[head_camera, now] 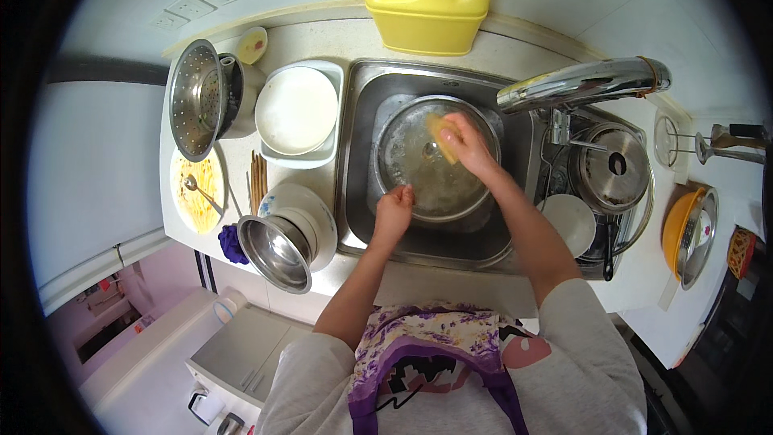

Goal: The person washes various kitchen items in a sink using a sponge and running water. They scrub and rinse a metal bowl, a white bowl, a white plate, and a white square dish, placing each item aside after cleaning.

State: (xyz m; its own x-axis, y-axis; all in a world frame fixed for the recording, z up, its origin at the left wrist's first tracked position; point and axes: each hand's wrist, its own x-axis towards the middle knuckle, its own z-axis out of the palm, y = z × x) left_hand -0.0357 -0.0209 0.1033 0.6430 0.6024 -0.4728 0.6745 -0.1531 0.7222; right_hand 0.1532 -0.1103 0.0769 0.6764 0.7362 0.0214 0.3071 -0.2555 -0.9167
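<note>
A round pot lid (423, 187), apparently glass with a metal rim and a small fitting at its centre, lies in the stainless steel sink (362, 217). My left hand (394, 212) pinches the near left edge of this lid. In my right hand (468, 144) is a yellow sponge (439, 133), pressed to the lid's upper surface right of its centre. The lid looks wet. Over the sink's right side reaches the chrome faucet (574, 87); whether water runs from it cannot be made out.
Left of the sink stand a steel colander (196, 99), white dishes (296, 110), a steel bowl (275, 254), chopsticks (258, 175) and a stained plate (196, 205). A yellow jug with pump (426, 6) stands behind. A steel pot (613, 166) and white bowl (566, 223) sit on the right.
</note>
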